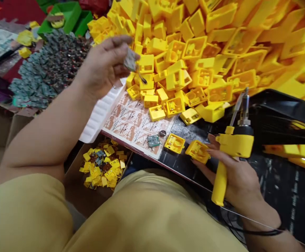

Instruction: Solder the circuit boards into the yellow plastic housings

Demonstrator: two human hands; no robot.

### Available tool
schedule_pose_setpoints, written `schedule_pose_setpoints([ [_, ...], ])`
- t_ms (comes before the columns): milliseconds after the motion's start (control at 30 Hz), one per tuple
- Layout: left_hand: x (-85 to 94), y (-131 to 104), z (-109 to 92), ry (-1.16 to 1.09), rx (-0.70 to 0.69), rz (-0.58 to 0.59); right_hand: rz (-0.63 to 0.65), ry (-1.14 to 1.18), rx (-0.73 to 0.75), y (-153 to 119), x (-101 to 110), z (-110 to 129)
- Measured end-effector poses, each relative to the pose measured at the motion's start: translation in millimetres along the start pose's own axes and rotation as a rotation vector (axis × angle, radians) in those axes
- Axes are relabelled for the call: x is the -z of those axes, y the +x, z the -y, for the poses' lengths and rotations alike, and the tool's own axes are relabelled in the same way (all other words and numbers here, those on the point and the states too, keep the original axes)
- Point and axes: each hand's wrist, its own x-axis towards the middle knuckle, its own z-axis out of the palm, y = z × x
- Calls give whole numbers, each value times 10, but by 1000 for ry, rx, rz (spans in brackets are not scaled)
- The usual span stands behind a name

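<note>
My left hand point(103, 64) is raised at the upper left, its fingers closed on a small grey-green circuit board point(130, 60) with a short dark wire hanging from it. Down at the right, my right hand point(237, 178) has a yellow soldering gun point(233, 141) in its grip, metal tip upward, while its fingertips also touch an open yellow housing point(198, 151). Left of that housing, another yellow housing point(174, 143) lies open side up. Beside it rest a green circuit board point(153, 141) and a small round dark part point(162, 133) on the patterned sheet point(131, 122).
Yellow housings point(175, 78) are heaped across the back. Circuit boards point(34, 78) with wires form a pile at the left, near a green bin point(63, 21). A white ridged tray point(97, 117) lies under my left wrist. Below the table edge, a cardboard box point(75, 175) holds yellow pieces.
</note>
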Motion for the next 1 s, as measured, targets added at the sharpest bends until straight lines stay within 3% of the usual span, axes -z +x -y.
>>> schedule_pose_setpoints([
  [133, -642, -142, -50, -239, 146, 315, -9, -13, 118, 32, 197, 100],
  [267, -1122, -231, -41, -466, 359, 639, -142, 30, 121, 156, 381, 266],
  [367, -1399, -298, -48, -633, 545, 760, -137, 68, 148, 264, 431, 357],
  [467, -1605, -386, -27, -708, 644, 817, -136, 89, 182, 336, 418, 396],
  [533, -1665, -452, 2, -720, 679, 829, -196, 84, 181, 347, 405, 404],
  [600, -1649, -522, 19, -669, 618, 764, -266, 63, 167, 335, 405, 414],
  [733, -1516, -674, -38, -369, 128, 482, -281, -37, 93, 293, 429, 485],
  [800, -1512, -750, -84, -325, -35, 396, -267, -86, 30, 285, 418, 534],
  [867, -1591, -816, -105, -417, -38, 341, -283, -125, 8, 291, 373, 567],
  [1000, -1854, -892, -70, -728, 137, 321, -359, -147, 101, 312, 235, 563],
])
